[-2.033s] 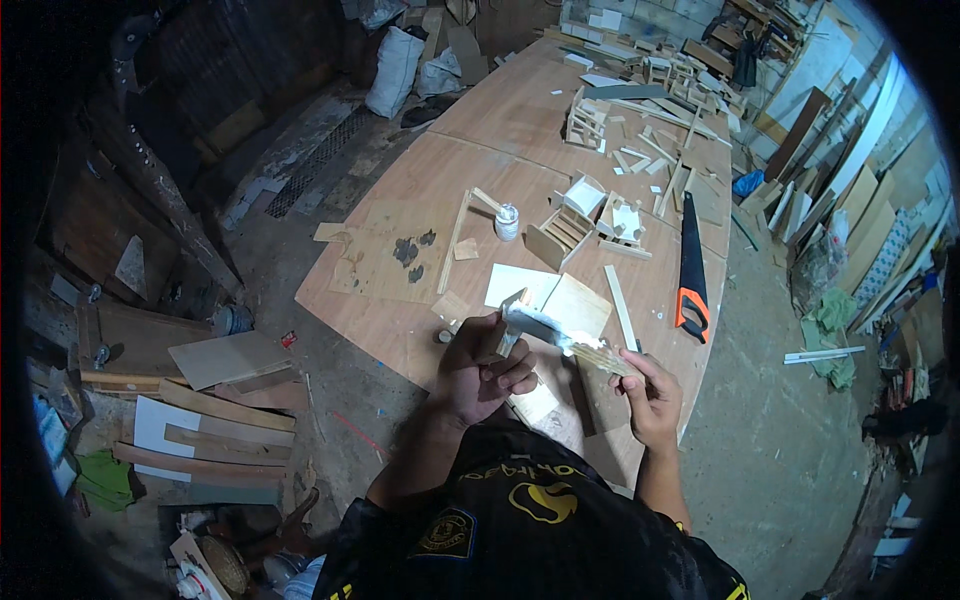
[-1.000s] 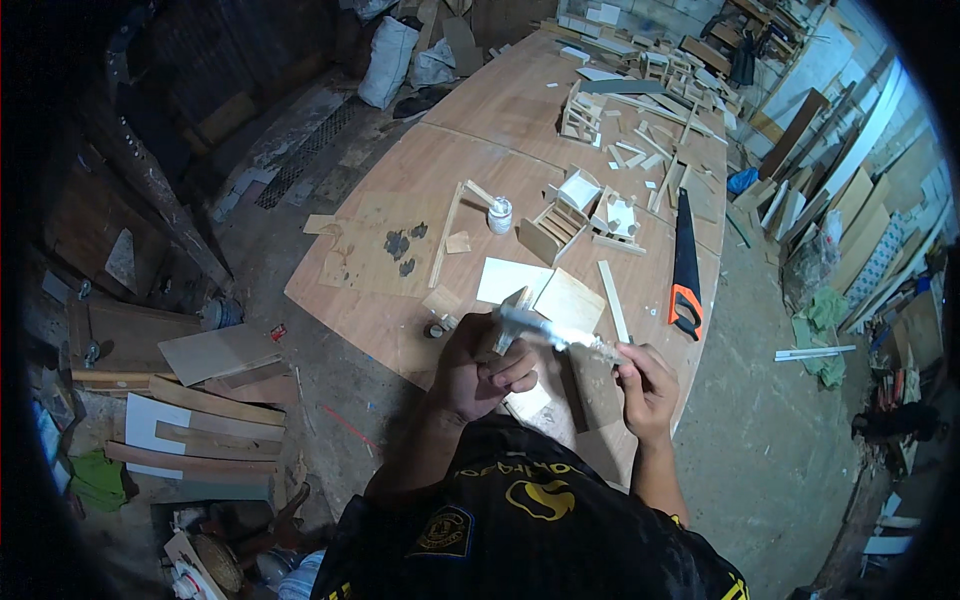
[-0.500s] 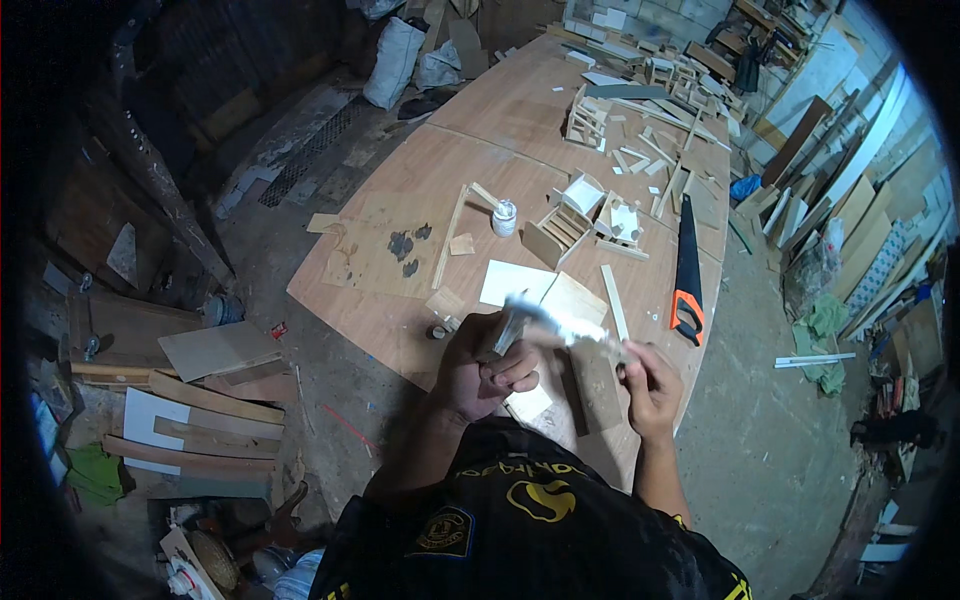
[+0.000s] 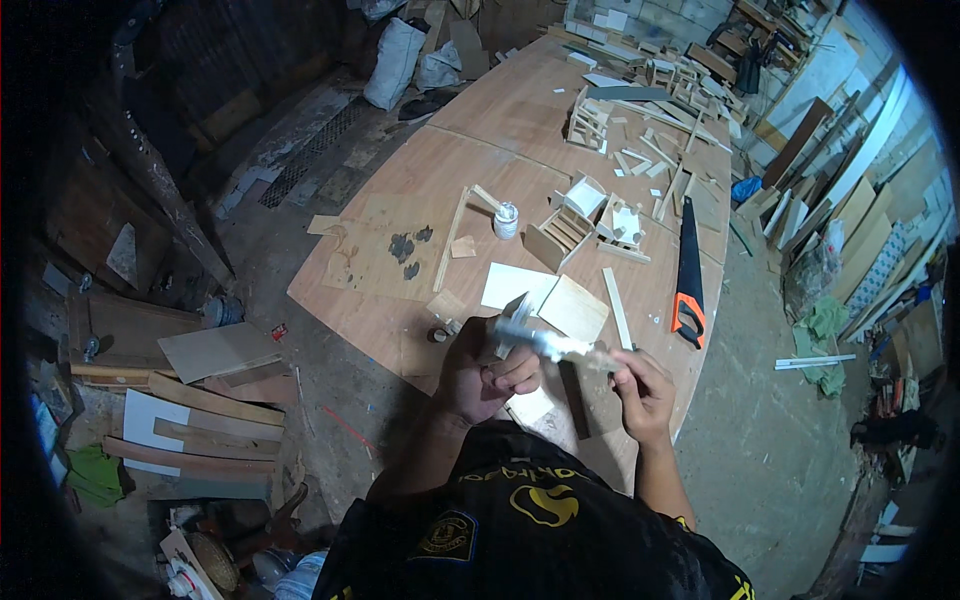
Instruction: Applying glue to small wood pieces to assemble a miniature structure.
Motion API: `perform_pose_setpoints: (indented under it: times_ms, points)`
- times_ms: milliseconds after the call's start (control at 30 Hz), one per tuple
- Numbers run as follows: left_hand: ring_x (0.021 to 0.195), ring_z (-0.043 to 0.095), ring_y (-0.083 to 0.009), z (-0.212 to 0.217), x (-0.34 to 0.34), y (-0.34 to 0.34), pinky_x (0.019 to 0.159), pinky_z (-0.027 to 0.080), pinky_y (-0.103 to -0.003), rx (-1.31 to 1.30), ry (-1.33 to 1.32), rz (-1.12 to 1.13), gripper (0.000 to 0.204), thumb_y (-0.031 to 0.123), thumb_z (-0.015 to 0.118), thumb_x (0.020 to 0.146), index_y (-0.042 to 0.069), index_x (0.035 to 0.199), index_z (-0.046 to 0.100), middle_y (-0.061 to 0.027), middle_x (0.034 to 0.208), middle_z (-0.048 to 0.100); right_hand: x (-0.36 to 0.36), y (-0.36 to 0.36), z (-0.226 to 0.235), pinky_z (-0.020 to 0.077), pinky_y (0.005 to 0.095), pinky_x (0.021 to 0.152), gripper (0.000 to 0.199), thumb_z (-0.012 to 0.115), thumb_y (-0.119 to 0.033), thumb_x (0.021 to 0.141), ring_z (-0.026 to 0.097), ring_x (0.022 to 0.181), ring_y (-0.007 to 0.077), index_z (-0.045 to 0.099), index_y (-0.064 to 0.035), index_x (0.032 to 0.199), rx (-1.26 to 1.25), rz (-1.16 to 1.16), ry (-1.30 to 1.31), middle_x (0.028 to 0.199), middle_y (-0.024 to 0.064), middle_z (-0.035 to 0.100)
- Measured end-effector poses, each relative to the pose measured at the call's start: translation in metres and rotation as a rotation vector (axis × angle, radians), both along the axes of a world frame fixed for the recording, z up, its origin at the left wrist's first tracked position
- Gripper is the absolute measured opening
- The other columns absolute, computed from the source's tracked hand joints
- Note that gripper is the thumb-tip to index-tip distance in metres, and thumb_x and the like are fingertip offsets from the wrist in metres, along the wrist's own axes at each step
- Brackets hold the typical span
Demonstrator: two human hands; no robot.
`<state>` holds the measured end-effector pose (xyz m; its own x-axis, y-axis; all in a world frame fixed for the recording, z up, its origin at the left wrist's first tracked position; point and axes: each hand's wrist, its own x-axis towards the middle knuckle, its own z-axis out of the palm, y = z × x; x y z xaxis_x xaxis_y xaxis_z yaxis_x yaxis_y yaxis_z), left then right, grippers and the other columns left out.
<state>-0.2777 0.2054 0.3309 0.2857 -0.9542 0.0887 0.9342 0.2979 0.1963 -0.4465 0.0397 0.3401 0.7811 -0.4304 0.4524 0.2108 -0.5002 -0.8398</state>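
Note:
Over the near end of the table (image 4: 395,345), my left hand (image 4: 480,375) is closed on a small thin light-coloured wooden piece (image 4: 511,325), part of it hidden by the fingers. My right hand (image 4: 645,390) pinches the end of a narrow stick (image 4: 595,357) smeared with white. The stick's other end blurs against the wooden piece, so I cannot tell exactly where they touch. Below the hands lie a square pale board (image 4: 573,308) and a white sheet (image 4: 515,284). Beyond them stands an open jar (image 4: 506,220) with white drips.
A handsaw (image 4: 688,275) with an orange handle lies along the right edge. Small slatted wooden assemblies (image 4: 560,240) stand mid-table, next to a long strip (image 4: 617,305). Wood scraps (image 4: 640,160) crowd the far end. Boards (image 4: 220,350) are stacked on the floor at left.
The stick's white-smeared end has shifted slightly down and left along the wooden piece. Both hands keep their grip and have barely moved.

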Motion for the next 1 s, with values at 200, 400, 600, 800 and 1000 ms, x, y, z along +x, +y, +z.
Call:
perform_pose_setpoints:
  times_ms: [200,400,600,800,1000]
  points:
    - [0.049,0.034,-0.0080,-0.016,0.001,-0.006,0.057,0.035,-0.026,-0.042,-0.084,0.062,0.037,0.040,0.033,0.098,0.012,0.086,0.054,0.0064,0.049,0.029,0.001,0.005,-0.008,0.0404,0.0206,0.057,0.028,0.055,-0.011,0.094,0.052,0.066,0.0087,0.058,0.0028,0.118,0.190,-0.056,0.024,0.086,0.0063,0.060]
    - [0.051,0.036,-0.0078,-0.009,-0.006,-0.011,0.058,0.036,-0.024,-0.014,-0.113,0.051,0.040,0.040,0.033,0.099,0.011,0.102,0.060,0.0056,0.050,0.031,0.002,0.009,-0.004,0.0441,0.0232,0.058,0.028,0.052,-0.006,0.094,0.055,0.068,0.0114,0.057,0.0033,0.120,0.223,0.001,0.000,0.089,0.0108,0.062]
    - [0.055,0.038,-0.0079,-0.010,-0.010,-0.013,0.060,0.036,-0.024,-0.036,-0.089,-0.006,0.037,0.042,0.037,0.098,0.013,0.103,0.060,0.0054,0.053,0.033,0.006,0.014,0.000,0.0495,0.0251,0.064,0.025,0.053,0.006,0.089,0.063,0.072,0.0157,0.063,0.0045,0.112,0.137,0.026,-0.123,0.092,0.0152,0.065]
    - [0.056,0.039,-0.0074,-0.013,-0.015,-0.012,0.063,0.035,-0.025,-0.098,-0.020,-0.041,0.037,0.044,0.038,0.098,0.014,0.098,0.059,0.0068,0.054,0.034,0.006,0.016,0.007,0.0526,0.0265,0.067,0.029,0.058,0.012,0.081,0.067,0.079,0.0216,0.067,0.0008,0.106,-0.106,0.045,-0.191,0.097,0.0191,0.067]
    - [0.053,0.035,-0.0065,-0.005,-0.015,-0.009,0.060,0.034,-0.024,-0.016,-0.073,-0.051,0.040,0.045,0.033,0.099,0.015,0.093,0.059,0.0073,0.051,0.030,0.007,0.007,0.007,0.0541,0.0285,0.069,0.032,0.059,0.015,0.076,0.067,0.080,0.0252,0.068,0.0003,0.102,-0.410,-0.118,-0.208,0.097,0.0202,0.067]
